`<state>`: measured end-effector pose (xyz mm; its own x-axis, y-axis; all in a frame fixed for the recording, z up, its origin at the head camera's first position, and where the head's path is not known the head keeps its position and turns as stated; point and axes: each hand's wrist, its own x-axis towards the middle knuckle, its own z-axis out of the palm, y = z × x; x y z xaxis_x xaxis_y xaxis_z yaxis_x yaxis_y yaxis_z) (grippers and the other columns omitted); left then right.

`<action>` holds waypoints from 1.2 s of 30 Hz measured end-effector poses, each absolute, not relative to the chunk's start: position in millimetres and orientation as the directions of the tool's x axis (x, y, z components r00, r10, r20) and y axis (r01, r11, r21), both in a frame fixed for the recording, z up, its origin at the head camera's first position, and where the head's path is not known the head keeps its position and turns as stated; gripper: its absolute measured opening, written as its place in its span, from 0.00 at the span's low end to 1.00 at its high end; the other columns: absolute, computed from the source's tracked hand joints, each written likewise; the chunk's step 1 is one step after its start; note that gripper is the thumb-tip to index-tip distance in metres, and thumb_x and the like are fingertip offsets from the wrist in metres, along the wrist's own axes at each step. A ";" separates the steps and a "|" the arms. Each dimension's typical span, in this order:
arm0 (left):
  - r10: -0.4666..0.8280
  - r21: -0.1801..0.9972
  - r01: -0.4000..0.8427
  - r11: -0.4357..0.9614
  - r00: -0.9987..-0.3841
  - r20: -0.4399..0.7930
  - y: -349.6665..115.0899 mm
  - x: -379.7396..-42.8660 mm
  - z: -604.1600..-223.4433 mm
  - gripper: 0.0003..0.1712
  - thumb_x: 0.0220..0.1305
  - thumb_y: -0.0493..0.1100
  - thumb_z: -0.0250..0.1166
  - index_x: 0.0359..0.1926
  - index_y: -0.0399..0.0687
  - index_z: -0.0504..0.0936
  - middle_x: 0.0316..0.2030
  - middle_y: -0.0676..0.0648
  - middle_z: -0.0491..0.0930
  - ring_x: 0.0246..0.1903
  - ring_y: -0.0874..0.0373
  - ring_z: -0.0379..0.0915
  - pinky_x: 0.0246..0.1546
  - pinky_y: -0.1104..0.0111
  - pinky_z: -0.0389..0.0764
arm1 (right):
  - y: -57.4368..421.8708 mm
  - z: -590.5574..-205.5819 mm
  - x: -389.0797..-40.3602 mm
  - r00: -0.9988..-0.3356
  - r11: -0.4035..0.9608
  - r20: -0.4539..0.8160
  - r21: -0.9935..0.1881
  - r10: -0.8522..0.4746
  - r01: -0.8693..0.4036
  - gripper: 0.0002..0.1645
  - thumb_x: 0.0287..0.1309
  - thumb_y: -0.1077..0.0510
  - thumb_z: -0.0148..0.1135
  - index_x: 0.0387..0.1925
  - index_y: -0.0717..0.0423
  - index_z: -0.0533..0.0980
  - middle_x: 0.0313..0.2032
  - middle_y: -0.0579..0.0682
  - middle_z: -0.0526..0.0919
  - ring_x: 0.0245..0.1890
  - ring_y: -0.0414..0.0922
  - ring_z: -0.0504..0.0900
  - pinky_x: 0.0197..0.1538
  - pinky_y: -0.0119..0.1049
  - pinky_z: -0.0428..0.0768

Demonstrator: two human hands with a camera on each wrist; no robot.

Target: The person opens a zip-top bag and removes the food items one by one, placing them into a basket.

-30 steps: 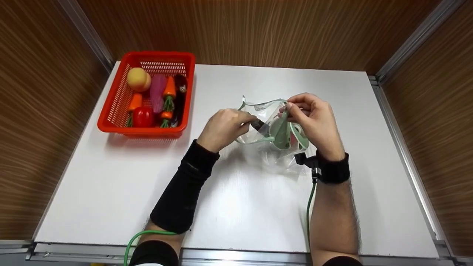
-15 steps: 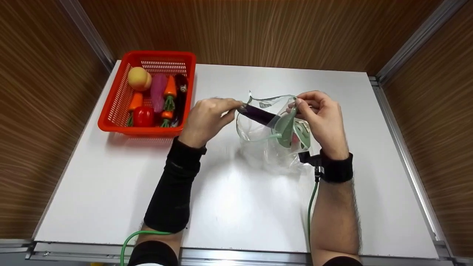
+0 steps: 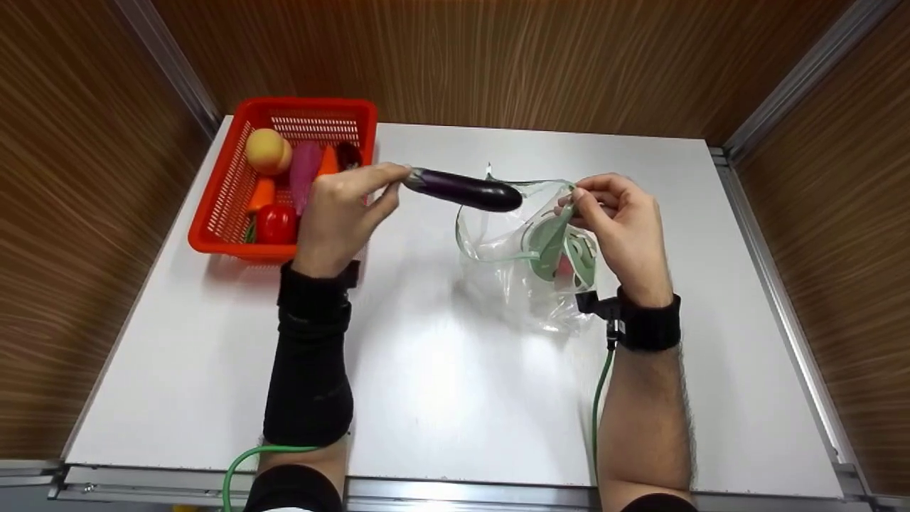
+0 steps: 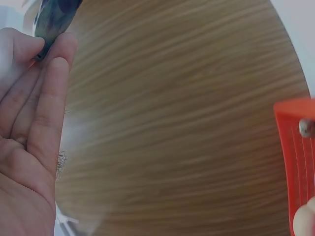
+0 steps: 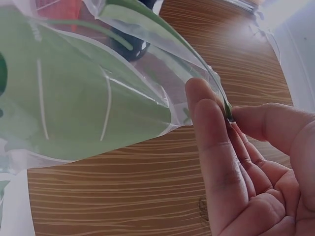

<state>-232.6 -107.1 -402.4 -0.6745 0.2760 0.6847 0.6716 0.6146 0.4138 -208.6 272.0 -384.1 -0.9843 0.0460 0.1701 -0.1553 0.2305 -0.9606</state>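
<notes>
A dark purple eggplant (image 3: 466, 190) lies nearly level in the air, its rounded end over the mouth of a clear plastic bag (image 3: 498, 277) with green print. My left hand (image 3: 341, 213) pinches it by the stem end; the left wrist view shows thumb and fingers meeting at the stem (image 4: 49, 29). With thumb and fingertips, my right hand (image 3: 615, 227) pinches the bag's rim at its right corner. The mouth gapes to the left, and something reddish shows behind the green print. In the right wrist view, the bag's green panel (image 5: 83, 93) stretches away from my fingers.
A red plastic basket (image 3: 213, 238) stands at the back left, partly behind my left hand. In it lie a yellow fruit (image 3: 266, 151), a red bell pepper (image 3: 276, 225), a purple vegetable (image 3: 304, 167) and carrots (image 3: 261, 195). Wood-grain panels (image 3: 455, 64) enclose the white table (image 3: 441, 398).
My left hand has drawn the eggplant up and leftward out of the bag toward the basket. My right hand has shifted slightly right and keeps its pinch on the rim.
</notes>
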 end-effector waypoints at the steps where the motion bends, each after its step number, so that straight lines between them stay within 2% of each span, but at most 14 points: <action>1: 0.258 0.424 0.662 0.618 -0.680 0.686 -111.3 -232.1 -401.2 0.13 0.83 0.35 0.74 0.61 0.38 0.96 0.55 0.40 0.98 0.57 0.45 0.98 0.67 0.52 0.95 | 272.1 -383.9 -208.6 -0.984 0.230 0.171 -0.961 0.046 -0.156 0.09 0.85 0.62 0.68 0.54 0.67 0.86 0.37 0.40 0.97 0.39 0.36 0.98 0.50 0.32 0.97; 6: 0.166 0.471 0.616 0.631 -0.700 0.695 -132.4 -230.0 -397.3 0.13 0.82 0.36 0.74 0.61 0.40 0.97 0.57 0.40 0.98 0.59 0.45 0.97 0.69 0.55 0.94 | 271.7 -383.6 -209.2 -0.983 0.219 0.178 -0.962 0.045 -0.164 0.09 0.85 0.63 0.68 0.54 0.68 0.86 0.36 0.39 0.97 0.39 0.36 0.98 0.50 0.32 0.97; 9: 0.112 0.489 0.591 0.641 -0.703 0.702 -143.3 -230.3 -397.4 0.14 0.81 0.36 0.75 0.61 0.41 0.97 0.57 0.40 0.97 0.59 0.45 0.97 0.70 0.69 0.91 | 272.1 -383.8 -209.2 -0.983 0.220 0.177 -0.962 0.044 -0.163 0.10 0.85 0.63 0.68 0.55 0.69 0.86 0.36 0.38 0.97 0.39 0.36 0.98 0.50 0.32 0.97; 11: 0.079 0.509 0.570 0.645 -0.712 0.698 -149.3 -230.3 -397.5 0.14 0.81 0.36 0.75 0.62 0.40 0.97 0.57 0.39 0.97 0.57 0.45 0.98 0.63 0.82 0.87 | 272.5 -383.9 -209.2 -0.984 0.223 0.176 -0.961 0.043 -0.162 0.11 0.85 0.63 0.68 0.55 0.70 0.86 0.35 0.37 0.97 0.39 0.36 0.98 0.50 0.31 0.97; 13: 0.041 0.534 0.539 0.651 -0.727 0.685 -154.0 -230.3 -398.4 0.14 0.82 0.36 0.74 0.63 0.40 0.96 0.58 0.38 0.97 0.57 0.45 0.98 0.63 0.88 0.82 | 272.8 -383.6 -209.3 -0.984 0.226 0.175 -0.961 0.042 -0.161 0.11 0.84 0.63 0.68 0.55 0.70 0.86 0.35 0.37 0.97 0.39 0.36 0.98 0.49 0.31 0.97; 16: -0.019 0.573 0.479 0.665 -0.756 0.654 -159.7 -230.5 -400.3 0.15 0.83 0.38 0.74 0.64 0.42 0.96 0.59 0.39 0.97 0.60 0.45 0.97 0.65 0.82 0.86 | 273.1 -383.0 -209.3 -0.984 0.233 0.172 -0.960 0.041 -0.158 0.12 0.85 0.62 0.68 0.55 0.70 0.86 0.35 0.37 0.97 0.39 0.36 0.98 0.49 0.30 0.97; 17: -0.038 0.582 0.458 0.672 -0.763 0.645 -161.5 -231.0 -401.2 0.15 0.83 0.38 0.75 0.64 0.43 0.96 0.59 0.40 0.97 0.62 0.46 0.97 0.69 0.77 0.87 | 273.1 -382.9 -209.2 -0.984 0.234 0.171 -0.959 0.040 -0.157 0.12 0.85 0.62 0.67 0.55 0.71 0.86 0.35 0.37 0.97 0.39 0.36 0.98 0.49 0.30 0.97; 22: -0.130 0.624 0.360 0.694 -0.790 0.599 -171.6 -235.4 -406.3 0.15 0.83 0.39 0.74 0.65 0.44 0.96 0.58 0.41 0.97 0.60 0.47 0.97 0.67 0.74 0.90 | 272.0 -382.4 -208.6 -0.984 0.229 0.173 -0.960 0.037 -0.160 0.13 0.85 0.63 0.67 0.56 0.72 0.85 0.36 0.39 0.97 0.39 0.36 0.98 0.50 0.31 0.97; 24: -0.169 0.647 0.309 0.698 -0.806 0.567 -175.9 -237.0 -407.9 0.15 0.84 0.40 0.73 0.65 0.45 0.96 0.60 0.41 0.97 0.61 0.48 0.96 0.68 0.69 0.92 | 271.3 -382.4 -208.7 -0.984 0.224 0.174 -0.961 0.038 -0.161 0.11 0.85 0.63 0.67 0.55 0.70 0.86 0.36 0.39 0.97 0.39 0.36 0.98 0.50 0.32 0.97; 26: -0.206 0.668 0.257 0.698 -0.821 0.532 -179.8 -237.8 -409.1 0.16 0.84 0.40 0.73 0.66 0.47 0.96 0.61 0.42 0.96 0.65 0.50 0.95 0.70 0.59 0.93 | 271.1 -382.5 -209.0 -0.984 0.219 0.175 -0.962 0.036 -0.163 0.10 0.85 0.63 0.67 0.55 0.69 0.86 0.36 0.39 0.97 0.39 0.36 0.98 0.49 0.31 0.97; 28: -0.240 0.684 0.218 0.696 -0.827 0.509 -183.7 -239.5 -410.7 0.16 0.84 0.40 0.72 0.66 0.48 0.95 0.62 0.43 0.96 0.67 0.50 0.94 0.72 0.55 0.92 | 271.0 -382.3 -208.9 -0.984 0.213 0.175 -0.963 0.034 -0.163 0.09 0.84 0.64 0.67 0.54 0.68 0.86 0.36 0.40 0.97 0.39 0.36 0.98 0.49 0.31 0.97; 36: -0.370 0.710 0.081 0.700 -0.809 0.457 -198.9 -246.3 -419.3 0.16 0.84 0.40 0.72 0.66 0.48 0.96 0.60 0.42 0.96 0.63 0.47 0.95 0.70 0.53 0.93 | 271.6 -382.6 -208.5 -0.983 0.221 0.179 -0.961 0.037 -0.167 0.10 0.84 0.64 0.67 0.55 0.70 0.85 0.35 0.38 0.97 0.38 0.36 0.97 0.49 0.30 0.96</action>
